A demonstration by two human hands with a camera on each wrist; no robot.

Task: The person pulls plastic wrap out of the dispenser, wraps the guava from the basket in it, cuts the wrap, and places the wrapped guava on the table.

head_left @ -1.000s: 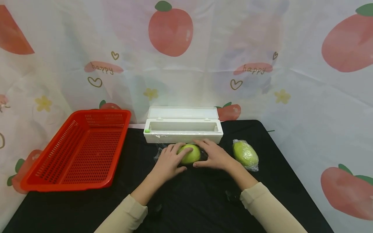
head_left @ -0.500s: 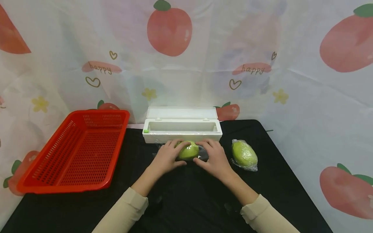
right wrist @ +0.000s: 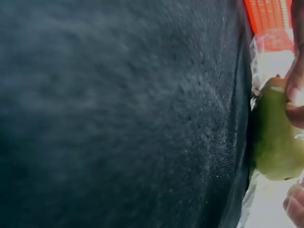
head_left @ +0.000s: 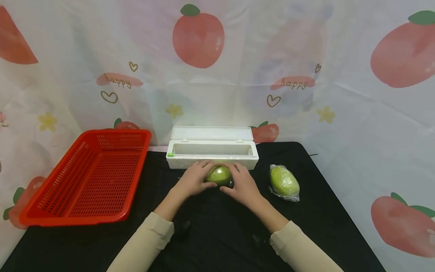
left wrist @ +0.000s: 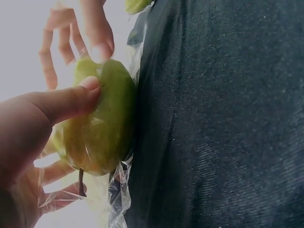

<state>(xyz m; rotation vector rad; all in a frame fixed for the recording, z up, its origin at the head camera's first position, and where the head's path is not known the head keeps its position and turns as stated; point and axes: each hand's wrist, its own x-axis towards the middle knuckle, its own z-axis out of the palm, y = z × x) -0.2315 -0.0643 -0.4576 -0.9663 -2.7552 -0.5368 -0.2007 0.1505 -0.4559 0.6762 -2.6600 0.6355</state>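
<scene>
A green pear [head_left: 218, 175] in clear plastic wrap lies in front of the white wrap box [head_left: 210, 163]. My left hand [head_left: 193, 177] curls round its stem end; in the left wrist view the thumb [left wrist: 88, 92] presses the pear's side, and loose plastic wrap [left wrist: 121, 194] hangs below. At the opposite end, my right hand [head_left: 242, 184] bends round the pear, its thumb [left wrist: 102, 50] at the surface and its fingers spread behind. In the right wrist view the pear [right wrist: 273, 142] shows at the right edge, with loose film around it.
A second pear [head_left: 284, 182], wrapped in film, lies on the black cloth [head_left: 217, 230] to the right. The red plastic basket [head_left: 127, 204] stands on the left. The box's lid [head_left: 212, 133] is raised, and a patterned curtain [head_left: 221, 94] hangs behind.
Both hands have drawn closer together round the pear, the right one moving in from the right. The pear has shifted slightly left, and the head view has moved a little.
</scene>
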